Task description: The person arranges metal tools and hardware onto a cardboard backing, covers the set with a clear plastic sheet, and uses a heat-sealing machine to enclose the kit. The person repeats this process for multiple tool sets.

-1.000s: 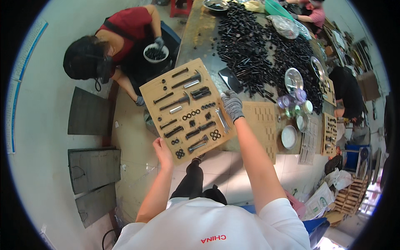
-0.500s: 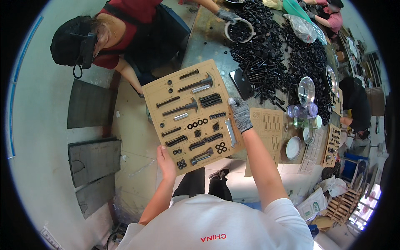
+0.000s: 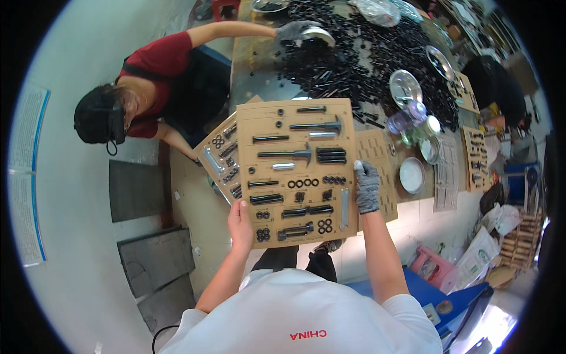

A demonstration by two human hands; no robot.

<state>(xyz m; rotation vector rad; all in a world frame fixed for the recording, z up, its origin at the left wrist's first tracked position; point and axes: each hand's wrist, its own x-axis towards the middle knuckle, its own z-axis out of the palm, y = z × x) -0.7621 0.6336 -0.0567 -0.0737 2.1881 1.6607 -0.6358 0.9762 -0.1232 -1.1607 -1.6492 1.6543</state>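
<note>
A brown cardboard-like board (image 3: 250,121) is held in front of me, its face full of black bolts, nuts, rings and hook-headed pieces. A silver wrench (image 3: 345,209) lies along its right side, and a short silver tube (image 3: 283,166) sits near the middle. My bare left hand (image 3: 240,227) grips the lower left edge, thumb on the front. My right hand (image 3: 368,186), in a grey knit glove, is closed on the right edge. Behind the board's left side, a similar loaded board (image 3: 227,122) shows in part, close to a co-worker's hand.
A co-worker in red (image 3: 162,56) stands at left, one gloved hand on a tilted white bowl (image 3: 318,35). Heaped black bolts (image 3: 377,65) cover the metal table. Metal bowls (image 3: 405,88), jars (image 3: 407,117) and more boards (image 3: 377,150) lie at right. Dark panels (image 3: 156,259) lean at the left wall.
The board in my hands has turned nearly square to me and shifted right. A second loaded board now shows behind it. The co-worker's bowl has tilted over the table.
</note>
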